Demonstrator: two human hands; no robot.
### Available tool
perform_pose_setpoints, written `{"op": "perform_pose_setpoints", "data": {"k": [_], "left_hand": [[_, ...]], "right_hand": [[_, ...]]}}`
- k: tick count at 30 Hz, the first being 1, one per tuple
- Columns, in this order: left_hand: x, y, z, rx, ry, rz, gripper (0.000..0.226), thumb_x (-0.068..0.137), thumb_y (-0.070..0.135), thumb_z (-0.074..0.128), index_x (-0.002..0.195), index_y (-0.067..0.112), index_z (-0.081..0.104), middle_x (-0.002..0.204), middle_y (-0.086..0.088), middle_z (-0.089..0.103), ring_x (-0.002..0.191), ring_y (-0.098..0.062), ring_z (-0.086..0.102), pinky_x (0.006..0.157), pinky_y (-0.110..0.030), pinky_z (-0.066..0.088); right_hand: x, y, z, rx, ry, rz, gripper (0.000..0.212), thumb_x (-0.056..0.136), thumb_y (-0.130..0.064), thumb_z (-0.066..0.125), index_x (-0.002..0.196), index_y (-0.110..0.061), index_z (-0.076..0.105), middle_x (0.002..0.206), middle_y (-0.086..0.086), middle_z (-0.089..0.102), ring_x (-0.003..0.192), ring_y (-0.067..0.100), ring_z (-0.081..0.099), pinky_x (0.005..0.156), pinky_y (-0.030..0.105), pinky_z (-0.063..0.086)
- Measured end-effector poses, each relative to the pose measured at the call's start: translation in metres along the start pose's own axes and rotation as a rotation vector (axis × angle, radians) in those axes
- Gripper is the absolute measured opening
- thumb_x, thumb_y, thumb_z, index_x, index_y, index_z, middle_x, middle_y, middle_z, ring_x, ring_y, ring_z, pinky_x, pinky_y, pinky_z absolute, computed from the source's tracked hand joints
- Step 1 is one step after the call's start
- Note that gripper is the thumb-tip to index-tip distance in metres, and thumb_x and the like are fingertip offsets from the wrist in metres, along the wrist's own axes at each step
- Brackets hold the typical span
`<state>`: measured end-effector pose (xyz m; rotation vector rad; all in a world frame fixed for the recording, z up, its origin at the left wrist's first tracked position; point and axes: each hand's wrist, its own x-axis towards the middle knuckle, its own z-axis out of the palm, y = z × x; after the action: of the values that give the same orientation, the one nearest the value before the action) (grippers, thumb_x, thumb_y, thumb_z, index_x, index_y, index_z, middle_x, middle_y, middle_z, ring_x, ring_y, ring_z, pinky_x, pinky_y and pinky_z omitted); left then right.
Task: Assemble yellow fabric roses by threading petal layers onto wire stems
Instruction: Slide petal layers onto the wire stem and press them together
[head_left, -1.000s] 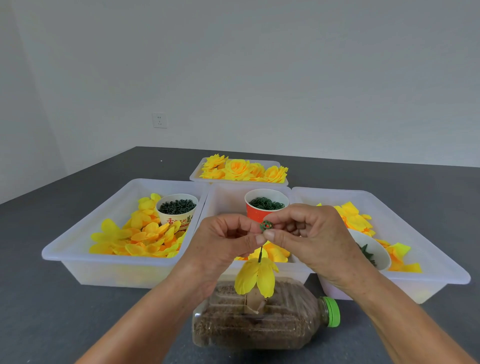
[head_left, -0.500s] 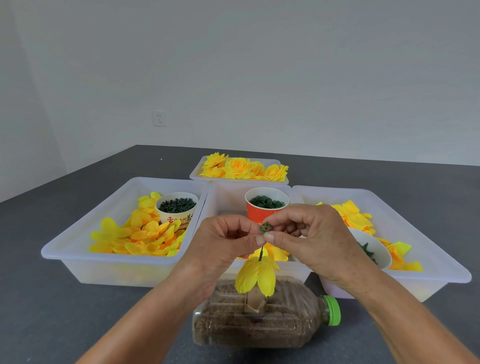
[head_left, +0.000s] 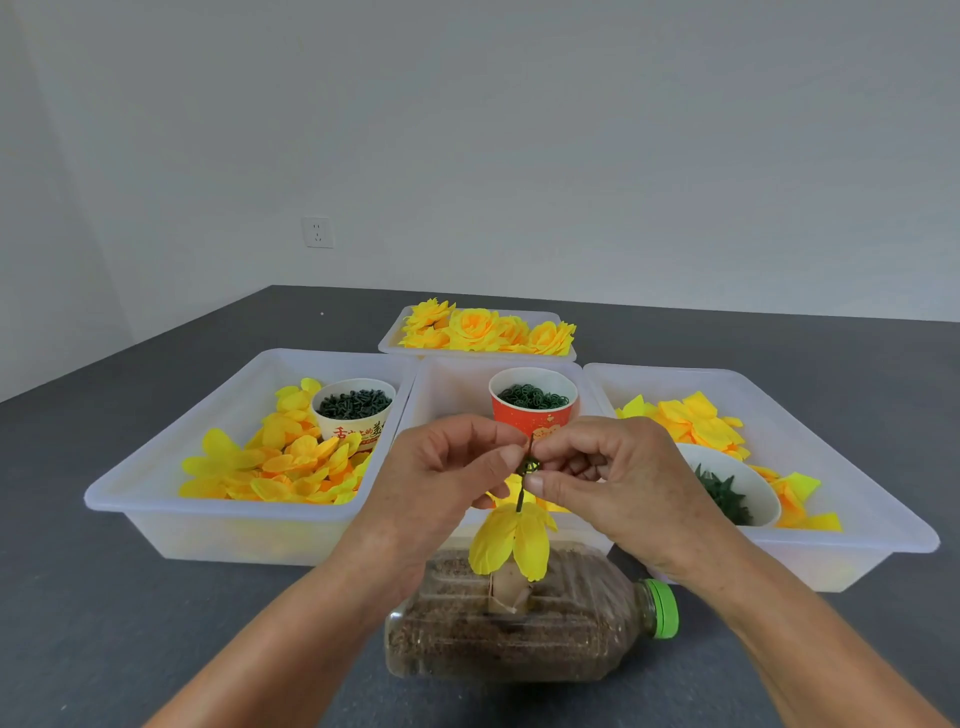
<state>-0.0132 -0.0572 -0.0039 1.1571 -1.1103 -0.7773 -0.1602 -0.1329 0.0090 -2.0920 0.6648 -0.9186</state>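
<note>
Both hands meet in front of the middle tray. My left hand (head_left: 441, 478) pinches the top of a thin green wire stem (head_left: 520, 501). My right hand (head_left: 618, 483) pinches a small green ring piece (head_left: 528, 465) on that stem, thumb below and fingers above. A yellow fabric petal layer (head_left: 511, 543) hangs upside down from the stem's lower end, just above a lying bottle. Finished yellow roses (head_left: 488, 330) fill the far tray.
A sand-filled plastic bottle (head_left: 519, 623) with a green cap lies under the hands. Left tray (head_left: 171, 467) holds yellow petals and a white cup of green pieces (head_left: 355, 405). A red cup (head_left: 532, 400) stands in the middle tray. Right tray (head_left: 883, 519) holds petals and a white bowl (head_left: 748, 483).
The green ring piece has slid a little lower on the stem between my right fingers. Both hands stay in almost the same place.
</note>
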Motion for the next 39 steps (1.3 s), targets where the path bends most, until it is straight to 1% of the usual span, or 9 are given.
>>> {"op": "perform_pose_setpoints", "data": {"k": [2,10,15,18,21,26,30,35,39], "left_hand": [[-0.002,0.000,0.001,0.002,-0.004,-0.021,0.014,0.071,0.013,0.069,0.084,0.011,0.070,0.064,0.001,0.067,0.056,-0.008,0.056,0.056,-0.019,0.046],[-0.006,-0.005,-0.001,0.049,0.018,-0.160,0.014,0.076,-0.001,0.070,0.076,0.013,0.070,0.069,-0.005,0.064,0.060,-0.009,0.056,0.058,-0.020,0.046],[-0.008,-0.003,-0.002,0.054,0.043,-0.130,0.019,0.073,-0.005,0.071,0.073,0.013,0.072,0.071,-0.004,0.065,0.060,-0.003,0.058,0.054,-0.013,0.045],[-0.009,-0.004,-0.002,0.076,0.045,-0.085,0.018,0.073,-0.005,0.071,0.073,0.013,0.073,0.069,-0.004,0.066,0.060,-0.002,0.058,0.055,-0.013,0.045],[-0.009,-0.006,-0.001,0.136,0.067,-0.034,0.017,0.073,-0.001,0.073,0.069,0.016,0.074,0.069,-0.006,0.068,0.065,-0.009,0.059,0.061,-0.018,0.050],[-0.008,-0.007,0.000,0.355,0.089,0.031,0.024,0.074,0.002,0.074,0.066,0.025,0.073,0.072,-0.007,0.071,0.072,-0.027,0.064,0.073,-0.040,0.053],[-0.005,-0.005,-0.004,0.447,0.050,0.035,0.025,0.073,0.005,0.075,0.061,0.026,0.072,0.066,0.001,0.068,0.061,-0.008,0.058,0.062,-0.026,0.048],[-0.005,-0.005,-0.005,0.570,-0.012,0.025,0.032,0.073,0.003,0.073,0.056,0.029,0.067,0.057,0.012,0.064,0.056,0.000,0.055,0.058,-0.018,0.045],[-0.004,-0.004,-0.007,0.593,-0.035,0.019,0.028,0.073,0.004,0.074,0.058,0.027,0.070,0.059,0.009,0.066,0.058,-0.003,0.057,0.063,-0.025,0.049]], "right_hand": [[-0.001,0.000,0.000,-0.007,-0.012,0.008,0.018,0.071,-0.007,0.080,0.082,-0.019,0.074,0.072,-0.001,0.069,0.061,-0.004,0.058,0.062,0.011,0.047],[-0.009,0.008,0.008,-0.037,-0.078,0.065,0.015,0.073,-0.008,0.078,0.086,-0.015,0.075,0.073,-0.002,0.069,0.061,-0.003,0.056,0.063,0.015,0.047],[-0.010,0.011,0.008,0.023,-0.039,0.068,0.012,0.075,-0.013,0.076,0.081,-0.024,0.074,0.078,0.000,0.073,0.077,0.018,0.067,0.074,0.031,0.055],[-0.011,0.012,0.010,0.110,-0.009,0.079,0.015,0.074,-0.008,0.077,0.076,-0.022,0.073,0.072,0.006,0.071,0.062,0.017,0.063,0.064,0.027,0.054],[-0.012,0.012,0.012,0.152,-0.018,0.071,0.017,0.075,-0.006,0.075,0.070,-0.023,0.072,0.066,0.002,0.070,0.059,0.008,0.061,0.059,0.021,0.051],[-0.010,0.012,0.011,0.093,-0.014,0.072,0.018,0.075,-0.006,0.076,0.068,-0.023,0.073,0.069,0.003,0.071,0.063,0.010,0.061,0.065,0.032,0.053],[-0.006,0.009,0.010,0.093,-0.061,0.099,0.017,0.073,-0.002,0.076,0.066,-0.017,0.072,0.067,0.005,0.071,0.064,0.010,0.061,0.068,0.035,0.054],[-0.002,0.008,0.009,-0.018,-0.154,0.149,0.012,0.073,-0.004,0.076,0.065,-0.012,0.072,0.062,0.000,0.068,0.060,0.007,0.057,0.064,0.029,0.050],[0.000,0.007,0.008,-0.040,-0.167,0.155,0.010,0.072,-0.004,0.076,0.066,-0.010,0.072,0.059,-0.003,0.066,0.057,0.005,0.055,0.061,0.025,0.048]]}}
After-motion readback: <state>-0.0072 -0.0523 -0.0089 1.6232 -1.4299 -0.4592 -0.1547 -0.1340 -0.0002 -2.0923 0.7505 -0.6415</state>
